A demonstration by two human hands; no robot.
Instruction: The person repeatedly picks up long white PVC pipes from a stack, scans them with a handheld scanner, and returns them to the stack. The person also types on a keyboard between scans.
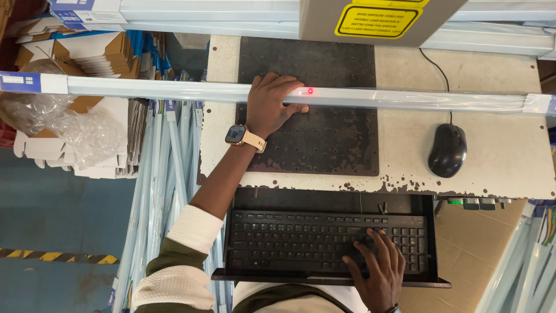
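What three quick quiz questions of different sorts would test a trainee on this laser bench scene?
1. True or false: the left hand rests on the long white plastic-wrapped tube lying across the dark perforated metal plate.
2. Multiple choice: the right hand is on A) the black computer mouse, B) the black keyboard in its pull-out tray, C) the yellow warning label.
3. Fill in: a small ____ dot of light shows on the tube beside the left fingertips.

Key: 1 true; 2 B; 3 red.

One head-worn camera looks steeply down — close over the worktable (498, 168) and keyboard (324, 240).
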